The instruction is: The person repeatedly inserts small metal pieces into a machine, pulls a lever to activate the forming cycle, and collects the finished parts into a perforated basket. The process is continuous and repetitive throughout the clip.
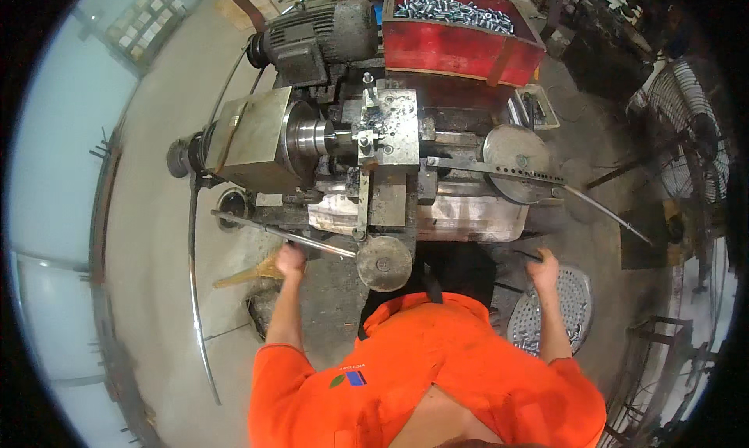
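In front of me stands a small, grimy lathe with a round metal chuck (306,137) and a blocky tool post (398,128). My left hand (291,261) is closed low beside the machine, just below a long steel lever (285,233) and apart from it. Something small and dark shows at its fingers, too little to name. My right hand (544,270) is closed around the end of a thin dark bar (528,254) at the machine's near right side. Another lever (605,212) slopes down from a perforated flat arm (507,170) at the right.
A red bin (460,54) full of metal fasteners stands behind the lathe, next to a dark motor (321,42). A perforated tray (573,300) with metal pieces lies by my right forearm. A broom head (261,268) lies near my left hand. A fan (686,128) stands at the right.
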### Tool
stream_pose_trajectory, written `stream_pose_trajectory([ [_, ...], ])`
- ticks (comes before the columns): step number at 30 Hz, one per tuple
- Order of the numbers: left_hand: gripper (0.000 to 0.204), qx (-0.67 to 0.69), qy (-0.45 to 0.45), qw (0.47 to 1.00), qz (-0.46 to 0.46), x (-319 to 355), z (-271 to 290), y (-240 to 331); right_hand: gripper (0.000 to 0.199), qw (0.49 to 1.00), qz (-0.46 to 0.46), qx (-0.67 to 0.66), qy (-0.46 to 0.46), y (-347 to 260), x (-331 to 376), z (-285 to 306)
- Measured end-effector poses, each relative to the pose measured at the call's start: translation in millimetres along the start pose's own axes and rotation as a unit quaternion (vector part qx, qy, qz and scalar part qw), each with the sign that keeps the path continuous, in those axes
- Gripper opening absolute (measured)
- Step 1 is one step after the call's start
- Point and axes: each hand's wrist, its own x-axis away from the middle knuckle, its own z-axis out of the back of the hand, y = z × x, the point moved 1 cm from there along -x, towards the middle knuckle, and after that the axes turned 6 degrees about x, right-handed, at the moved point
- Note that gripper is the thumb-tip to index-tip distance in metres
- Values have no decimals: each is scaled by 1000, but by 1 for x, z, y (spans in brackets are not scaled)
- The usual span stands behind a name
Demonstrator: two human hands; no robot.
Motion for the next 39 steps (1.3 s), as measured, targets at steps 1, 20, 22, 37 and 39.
stream_pose_trajectory([
  [1, 46, 44, 10, 993, 109, 10, -14, 15, 44, 1000, -3, -5, 12, -4, 1, 1],
  [20, 34, 155, -51, 984, -69, 15, 197, -58, 34, 838, 534, -106, 31, -390, -95, 63],
  [22, 32, 129, 106, 983, -80, 24, 258, -87, 30, 814, 575, -78, 21, -439, -96, 33],
  [37, 32, -60, 44, 968, 239, -24, 277, -265, 28, 841, 538, 47, -34, -495, -82, -4],
  [39, 29, -56, 37, 969, 239, -11, 277, -266, 27, 850, 524, 23, -50, -497, -80, -4],
])
